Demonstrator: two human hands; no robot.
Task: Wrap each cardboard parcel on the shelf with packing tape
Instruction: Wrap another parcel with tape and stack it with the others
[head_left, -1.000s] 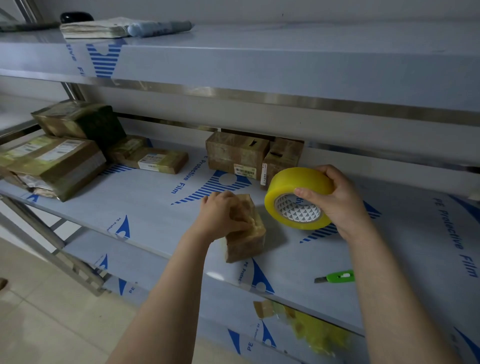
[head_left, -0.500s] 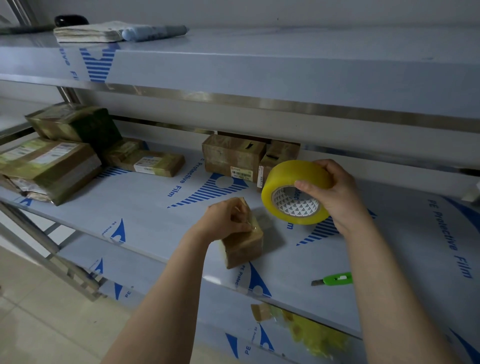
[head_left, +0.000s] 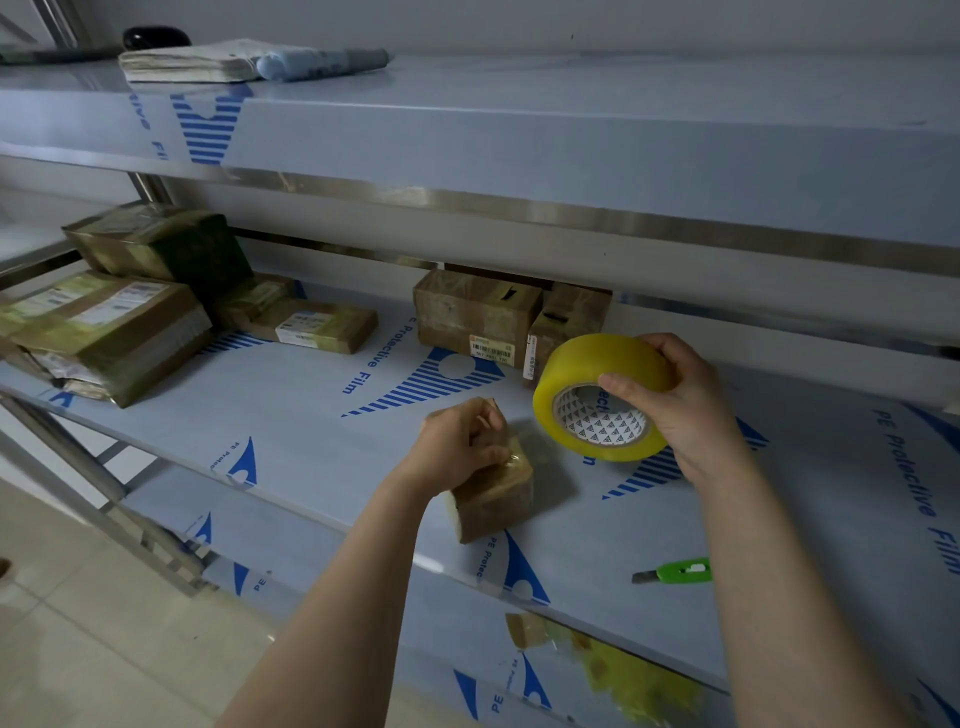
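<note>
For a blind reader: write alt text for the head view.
A left hand holds a small cardboard parcel on a metal shelf; right hand holds a yellow tape roll beside it. Other parcels sit behind, a green cutter nearby.

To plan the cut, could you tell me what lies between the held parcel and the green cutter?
Only bare film-covered shelf between parcel and cutter, head view.

Yellow tape roll (head_left: 602, 400); brown parcel (head_left: 493, 499); green knife (head_left: 683, 570).

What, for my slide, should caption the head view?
Left hand grips small cardboard parcel; right hand holds yellow packing tape roll.
</note>
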